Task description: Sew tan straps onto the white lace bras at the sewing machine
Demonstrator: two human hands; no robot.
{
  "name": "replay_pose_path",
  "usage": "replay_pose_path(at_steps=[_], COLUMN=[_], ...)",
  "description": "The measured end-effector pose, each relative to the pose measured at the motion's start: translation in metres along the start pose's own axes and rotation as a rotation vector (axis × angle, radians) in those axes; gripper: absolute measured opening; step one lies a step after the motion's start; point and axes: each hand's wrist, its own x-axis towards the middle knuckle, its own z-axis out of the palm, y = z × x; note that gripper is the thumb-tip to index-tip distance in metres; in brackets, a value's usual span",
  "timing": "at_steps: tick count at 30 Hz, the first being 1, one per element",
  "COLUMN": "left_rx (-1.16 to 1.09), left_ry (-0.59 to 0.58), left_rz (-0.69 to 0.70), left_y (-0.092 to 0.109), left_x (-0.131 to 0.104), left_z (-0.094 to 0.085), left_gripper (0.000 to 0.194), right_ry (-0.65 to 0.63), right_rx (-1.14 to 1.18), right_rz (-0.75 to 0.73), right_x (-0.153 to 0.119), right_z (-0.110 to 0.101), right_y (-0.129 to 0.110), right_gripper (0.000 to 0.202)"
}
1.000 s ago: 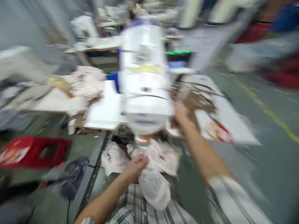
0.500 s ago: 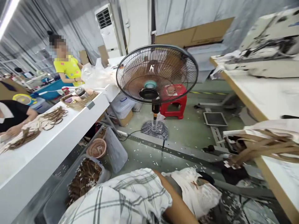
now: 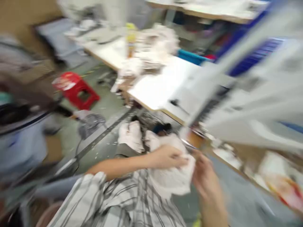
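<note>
The picture is smeared by motion. Over my lap, my left hand point(image 3: 169, 157) has its fingers closed on a piece of white cloth point(image 3: 169, 183). The cloth hangs down over my checked shirt point(image 3: 127, 198). At the cloth's right edge is my right hand point(image 3: 204, 171), its bent fingers gripping that edge, though blur hides the exact hold. Just above my right fingers are the table edge and a shiny metal part point(image 3: 188, 144) of a pale machine point(image 3: 255, 116).
A white worktable point(image 3: 161, 90) lies ahead, with heaped pale cloth point(image 3: 153, 47) at its far end. To the left stand a red stool point(image 3: 77, 91) and part of a fan point(image 3: 21, 116). A blue bin point(image 3: 191, 56) sits beyond the table.
My view has swung to the right, from the fan and aisle to the machine table. Both hands and the white cloth between them now show; earlier only a bare arm was visible.
</note>
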Motion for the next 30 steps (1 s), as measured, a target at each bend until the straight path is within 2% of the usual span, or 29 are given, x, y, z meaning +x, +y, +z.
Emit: replay_pose_path(at_steps=[1,3,4,6,8,10,13,15,18,20,24,28,30], left_rx=[0.031,0.108,0.140,0.200,0.262,0.319,0.389,0.422,0.465,0.479,0.373,0.361,0.448], left_ry=[-0.047,-0.021,-0.053,-0.043,-0.002,0.039,0.063,0.063,0.048,0.040,0.101,0.249,0.220], left_rz=[0.002,0.012,0.007,-0.005,0.003,0.032,0.069,0.083,0.131,0.218,0.380,0.345,0.383], left_y=[0.000,-0.002,-0.003,0.000,0.006,0.012,0.018,0.019,0.019,0.019,0.005,-0.015,-0.015], left_x=[0.015,0.043,0.053,0.066,0.068,0.067,0.070,0.072,0.073,0.071,0.065,0.066,0.070], left_z=[0.004,0.007,0.009,0.014,0.019,0.023,0.024,0.023,0.022,0.021,0.026,0.029,0.023], left_gripper=[0.034,0.034,0.034,0.036,0.037,0.037,0.037,0.037,0.038,0.033,0.021,0.020,0.027], right_ry=[0.170,0.458,0.575,0.769,0.889,0.850,0.584,0.481,0.493,0.537,0.598,0.607,0.615], right_rx=[0.103,0.455,0.665,1.008,1.130,1.123,0.915,0.736,0.463,0.364,0.595,0.765,0.765], right_rz=[0.091,0.202,0.210,0.158,0.107,0.079,0.018,-0.043,-0.081,-0.084,-0.132,-0.087,-0.030], right_x=[-0.021,-0.049,-0.056,-0.063,-0.070,-0.078,-0.086,-0.087,-0.083,-0.079,-0.070,-0.060,-0.054], right_z=[-0.020,-0.048,-0.060,-0.082,-0.100,-0.109,-0.111,-0.109,-0.108,-0.107,-0.105,-0.111,-0.121], right_y=[0.017,0.042,0.051,0.062,0.066,0.064,0.052,0.042,0.030,0.026,0.025,0.028,0.031], right_gripper=[0.036,0.035,0.036,0.036,0.031,0.027,0.022,0.020,0.019,0.019,0.016,0.016,0.020])
